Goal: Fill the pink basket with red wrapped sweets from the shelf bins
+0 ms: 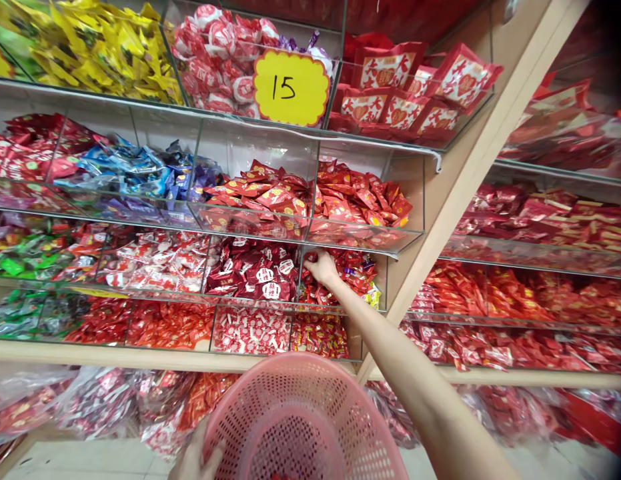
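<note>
My left hand [194, 460] grips the rim of a pink perforated plastic basket [300, 413] at the bottom centre; a few red items show faintly inside it. My right hand [321, 267] reaches forward into a clear shelf bin of red wrapped candies [350, 273] on the third tier. Its fingers are curled down into the candies, and what they hold is hidden. Just left of that bin lies a bin of dark red and white packets [257, 273].
Tiered clear bins hold wrapped sweets: yellow ones [90, 47] top left, blue ones [125, 170], red packets [360, 197]. A yellow price tag reading 15 [291, 87] hangs at the top. A slanted wooden post [465, 167] divides this rack from another on the right. Bagged candies [90, 400] lie below.
</note>
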The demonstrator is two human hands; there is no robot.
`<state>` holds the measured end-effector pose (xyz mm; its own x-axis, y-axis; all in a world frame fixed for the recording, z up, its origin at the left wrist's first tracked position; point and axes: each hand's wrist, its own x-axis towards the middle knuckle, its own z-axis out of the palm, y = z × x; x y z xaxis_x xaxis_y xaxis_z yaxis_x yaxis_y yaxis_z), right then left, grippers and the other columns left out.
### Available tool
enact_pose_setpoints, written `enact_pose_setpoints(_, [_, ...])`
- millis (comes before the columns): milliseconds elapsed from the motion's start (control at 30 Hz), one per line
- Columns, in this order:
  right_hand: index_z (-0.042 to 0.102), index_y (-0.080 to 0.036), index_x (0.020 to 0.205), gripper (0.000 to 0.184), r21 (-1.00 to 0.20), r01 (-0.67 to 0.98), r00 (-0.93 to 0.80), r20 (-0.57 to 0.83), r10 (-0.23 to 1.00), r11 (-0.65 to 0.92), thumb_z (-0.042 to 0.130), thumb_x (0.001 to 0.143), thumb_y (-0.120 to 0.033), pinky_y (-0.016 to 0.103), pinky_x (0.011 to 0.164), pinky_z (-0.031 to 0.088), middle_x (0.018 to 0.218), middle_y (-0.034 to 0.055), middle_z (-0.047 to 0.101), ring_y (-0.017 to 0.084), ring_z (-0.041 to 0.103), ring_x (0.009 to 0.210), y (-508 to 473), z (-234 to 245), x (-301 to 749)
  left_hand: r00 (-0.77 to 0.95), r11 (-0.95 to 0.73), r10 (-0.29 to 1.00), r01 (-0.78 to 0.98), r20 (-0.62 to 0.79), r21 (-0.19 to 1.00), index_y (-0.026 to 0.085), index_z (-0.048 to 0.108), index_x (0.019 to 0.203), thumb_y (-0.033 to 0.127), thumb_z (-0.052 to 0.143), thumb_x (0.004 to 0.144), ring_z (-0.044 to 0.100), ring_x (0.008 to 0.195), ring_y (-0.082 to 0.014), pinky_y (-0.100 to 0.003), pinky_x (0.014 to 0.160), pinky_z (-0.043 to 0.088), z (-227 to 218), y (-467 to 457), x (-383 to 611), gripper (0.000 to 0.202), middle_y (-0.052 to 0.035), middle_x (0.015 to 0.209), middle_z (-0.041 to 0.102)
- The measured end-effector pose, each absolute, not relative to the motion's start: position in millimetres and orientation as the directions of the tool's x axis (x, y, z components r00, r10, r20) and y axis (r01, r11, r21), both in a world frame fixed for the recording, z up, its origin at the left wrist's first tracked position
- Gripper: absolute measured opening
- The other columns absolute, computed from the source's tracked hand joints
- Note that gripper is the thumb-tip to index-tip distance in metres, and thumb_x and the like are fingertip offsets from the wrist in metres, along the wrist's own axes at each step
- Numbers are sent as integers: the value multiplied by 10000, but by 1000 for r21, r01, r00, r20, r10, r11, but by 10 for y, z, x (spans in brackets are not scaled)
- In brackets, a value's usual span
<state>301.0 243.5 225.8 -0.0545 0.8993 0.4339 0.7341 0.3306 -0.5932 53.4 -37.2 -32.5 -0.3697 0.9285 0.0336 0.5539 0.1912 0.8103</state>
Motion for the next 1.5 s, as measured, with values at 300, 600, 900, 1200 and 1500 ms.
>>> enact_pose_setpoints(300, [644, -192, 1048, 332, -602, 760, 40, 417, 908, 243, 596, 751, -331, 346, 870, 460, 1041, 111, 682, 243, 620, 998, 2459, 2233, 2995, -360, 200, 933, 533, 6, 822, 191, 578, 1127, 503, 519, 678, 589, 1135, -275, -392, 988, 455, -367, -370, 517, 550, -75, 1113, 688])
enact_pose_setpoints(600, [620, -207, 909, 222, -934, 272, 251, 303, 919, 234, 651, 694, -255, 272, 700, 510, 964, 42, 673, 156, 623, 784, 2452, 2399, 2989, -381, 221, 925, 542, 3, 811, 156, 561, 1123, 549, 474, 677, 550, 1188, -280, -407, 1019, 421, -575, -348, 464, 600, -123, 1193, 643])
enact_pose_setpoints(900, [510, -190, 783, 85, -998, -59, 206, -4, 978, 9, 588, 778, -157, 165, 362, 403, 524, -64, 556, 57, 459, 385, 2162, 2620, 3069, -378, 188, 925, 560, 47, 807, 189, 576, 1127, 517, 502, 676, 584, 1144, -273, -403, 996, 446, -489, -358, 488, 562, -82, 1101, 690])
enact_pose_setpoints(1200, [579, -188, 803, 235, -979, -202, 12, 17, 1000, 19, 724, 685, -332, 180, 372, 382, 590, -36, 608, 60, 475, 405, 1273, 2327, 3405, -328, 169, 943, 600, 49, 782, 181, 551, 1160, 498, 471, 724, 590, 1134, -259, -388, 985, 450, -313, -378, 520, 545, -90, 1119, 680])
enact_pose_setpoints(1500, [615, -190, 876, 359, -928, -286, -38, -238, 971, -239, 750, 651, -436, 222, 567, 455, 712, 0, 666, 108, 607, 605, 81, 1022, 3633, -310, 199, 950, 653, 19, 731, 133, 423, 1317, 439, 434, 770, 589, 1127, -266, -414, 989, 435, -209, -477, 500, 627, -135, 1203, 624])
